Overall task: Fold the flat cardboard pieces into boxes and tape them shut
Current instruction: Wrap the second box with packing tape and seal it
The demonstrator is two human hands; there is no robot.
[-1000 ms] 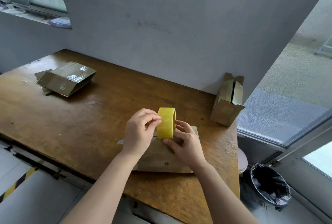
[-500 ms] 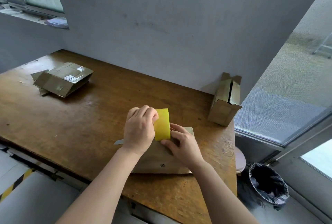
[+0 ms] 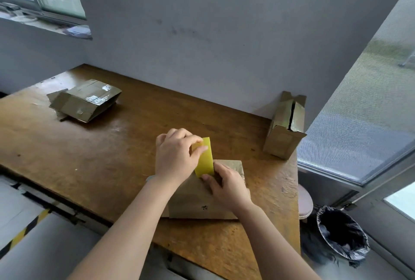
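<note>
a worn brown wooden table [image 3: 112, 156] stands against a grey wall. near its front right edge lies the flattened brown cardboard box [image 3: 202, 203]. on it stands the yellow tape roll [image 3: 205, 158], gripped by the left hand [image 3: 175, 156] and pinched low by the right hand [image 3: 226, 186]. bare wood stretches leftward.

Left hand [image 3: 174, 156] grips yellow tape [image 3: 206, 160], seemingly on box [image 3: 197, 201].
</note>
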